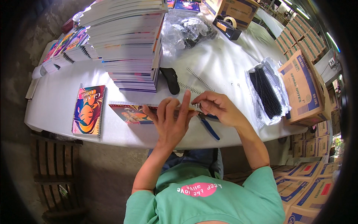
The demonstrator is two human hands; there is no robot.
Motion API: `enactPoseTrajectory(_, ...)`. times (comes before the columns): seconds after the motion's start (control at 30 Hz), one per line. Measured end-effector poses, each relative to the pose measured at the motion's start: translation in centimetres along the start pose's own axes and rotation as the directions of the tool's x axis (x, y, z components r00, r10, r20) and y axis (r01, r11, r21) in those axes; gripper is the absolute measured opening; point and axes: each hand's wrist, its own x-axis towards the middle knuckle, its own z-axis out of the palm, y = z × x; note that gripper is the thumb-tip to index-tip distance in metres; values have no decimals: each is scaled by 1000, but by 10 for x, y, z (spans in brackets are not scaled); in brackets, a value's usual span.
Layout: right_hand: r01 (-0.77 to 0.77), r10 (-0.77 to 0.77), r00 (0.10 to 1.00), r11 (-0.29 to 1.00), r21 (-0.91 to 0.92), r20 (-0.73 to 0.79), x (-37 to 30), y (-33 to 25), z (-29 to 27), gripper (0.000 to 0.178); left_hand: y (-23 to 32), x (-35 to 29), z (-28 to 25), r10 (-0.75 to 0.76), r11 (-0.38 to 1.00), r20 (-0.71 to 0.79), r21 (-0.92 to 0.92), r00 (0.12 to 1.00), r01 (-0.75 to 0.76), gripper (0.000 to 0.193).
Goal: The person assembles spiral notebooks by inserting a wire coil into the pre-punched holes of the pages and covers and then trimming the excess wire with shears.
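A colourful notebook (pixel 130 114) lies tilted at the table's front edge, its bound edge facing away from me. My left hand (pixel 170 121) grips its right part, with the index finger pointing up and the thumb toward the coil. At the notebook's right end, my right hand (pixel 216 108) is closed in a pinch on a dark spiral coil (pixel 196 105). Just below the right hand lie blue-handled pliers (pixel 209 127), their jaws partly hidden by my fingers. A finished-looking spiral notebook (pixel 88 110) rests flat to the left.
A tall stack of notebook blocks (pixel 130 48) stands beyond my left hand. Near it are a black object (pixel 170 80) and loose coils (pixel 200 79). Plastic-wrapped black coils (pixel 265 91) and a carton (pixel 302 87) sit right; a tape dispenser (pixel 228 28) is at the back.
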Motion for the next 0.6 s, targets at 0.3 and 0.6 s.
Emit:
enactPoseTrajectory(0.3,70,-43,995,943,-326,89,6,-22,-9,17,2,17,-17,-135,976,21,-168,991,136,28)
enactPoseTrajectory(0.6,15,24,996,899,-438,83,4,-23,-9,19,-2,26,-19,-106,980,-49,-177,993,96,24)
